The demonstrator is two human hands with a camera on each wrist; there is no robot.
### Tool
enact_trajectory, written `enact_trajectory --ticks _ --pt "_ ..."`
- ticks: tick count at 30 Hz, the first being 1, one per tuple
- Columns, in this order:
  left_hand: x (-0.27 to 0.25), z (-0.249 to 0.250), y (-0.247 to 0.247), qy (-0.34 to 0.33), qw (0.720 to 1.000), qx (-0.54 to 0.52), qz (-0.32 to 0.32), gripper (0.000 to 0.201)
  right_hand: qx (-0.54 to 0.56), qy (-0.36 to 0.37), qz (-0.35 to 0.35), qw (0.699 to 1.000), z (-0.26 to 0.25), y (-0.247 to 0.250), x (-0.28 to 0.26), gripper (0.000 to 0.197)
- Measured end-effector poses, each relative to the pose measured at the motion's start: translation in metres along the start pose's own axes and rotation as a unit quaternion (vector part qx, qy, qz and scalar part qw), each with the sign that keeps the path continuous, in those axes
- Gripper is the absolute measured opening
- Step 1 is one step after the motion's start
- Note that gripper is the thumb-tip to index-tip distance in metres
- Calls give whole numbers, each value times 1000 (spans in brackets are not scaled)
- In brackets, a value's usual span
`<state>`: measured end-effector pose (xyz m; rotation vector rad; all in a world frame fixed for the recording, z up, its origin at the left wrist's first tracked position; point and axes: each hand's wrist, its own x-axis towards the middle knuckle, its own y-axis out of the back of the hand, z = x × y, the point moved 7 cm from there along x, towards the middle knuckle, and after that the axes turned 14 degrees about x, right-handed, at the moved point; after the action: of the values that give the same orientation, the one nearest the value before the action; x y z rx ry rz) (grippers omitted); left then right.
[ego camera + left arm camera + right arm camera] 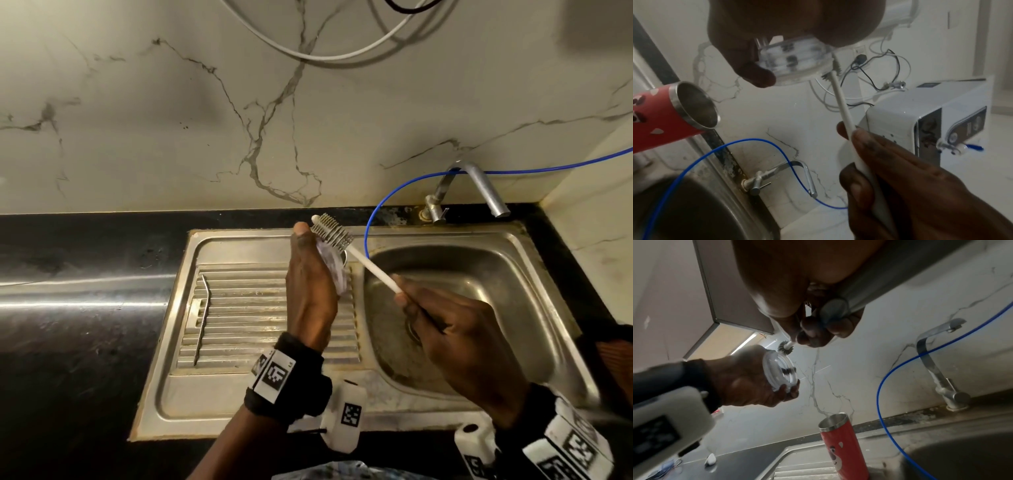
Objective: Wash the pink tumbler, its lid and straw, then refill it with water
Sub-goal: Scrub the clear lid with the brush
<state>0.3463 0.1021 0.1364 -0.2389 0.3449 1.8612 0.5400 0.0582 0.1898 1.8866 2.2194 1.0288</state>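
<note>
My left hand (308, 260) grips the clear lid (334, 270) on edge above the drainboard, thumb on top. My right hand (407, 298) holds the white handle of a bottle brush; its bristle head (332, 229) lies against the lid's upper rim. In the right wrist view the lid (780, 371) faces the camera, with the brush head (786, 348) at its top edge. The pink tumbler (842, 446) stands upright and uncapped on the drainboard below the lid; the head view hides it behind my left hand. The bent metal straw (203, 318) lies on the drainboard's left side.
The steel sink basin (479, 308) is to the right, with a tap (479, 185) behind it and a thin blue hose (376, 212) looping into the basin. A white water purifier (931, 116) stands beyond. Black countertop (68, 342) stretches left.
</note>
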Motion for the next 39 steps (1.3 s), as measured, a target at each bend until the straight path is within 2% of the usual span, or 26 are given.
enact_trajectory --ticks 1,4,5,8,10,16,22,28,33,39 --pt "3 0 2 16 1000 -21 -2 92 1 7 -4 1000 -3 -1 -2 37" --pt "6 4 16 70 995 -67 21 58 1 22 -22 1000 -7 -7 -13 37" --pt "6 4 18 89 992 -90 20 54 1 18 -24 1000 -4 -7 -18 37" --pt "5 5 26 130 980 -152 27 65 0 -5 -27 1000 6 -6 -34 39" --pt "5 5 27 143 974 -170 36 61 -3 -4 -16 1000 9 -5 -41 40" --pt "-11 -6 -1 127 979 -161 -12 56 -9 46 29 999 -6 -21 -22 37" --pt "-9 0 2 130 976 -172 -17 55 -20 56 12 998 -3 -24 -23 41" --pt "-4 3 16 195 956 -218 -3 61 -14 33 2 999 13 -19 -44 40" --pt "-7 -8 1 197 948 -247 -37 63 -30 39 16 999 8 -22 -29 38" --pt "2 -5 17 179 950 -253 -30 64 -25 37 13 999 5 -20 -27 39"
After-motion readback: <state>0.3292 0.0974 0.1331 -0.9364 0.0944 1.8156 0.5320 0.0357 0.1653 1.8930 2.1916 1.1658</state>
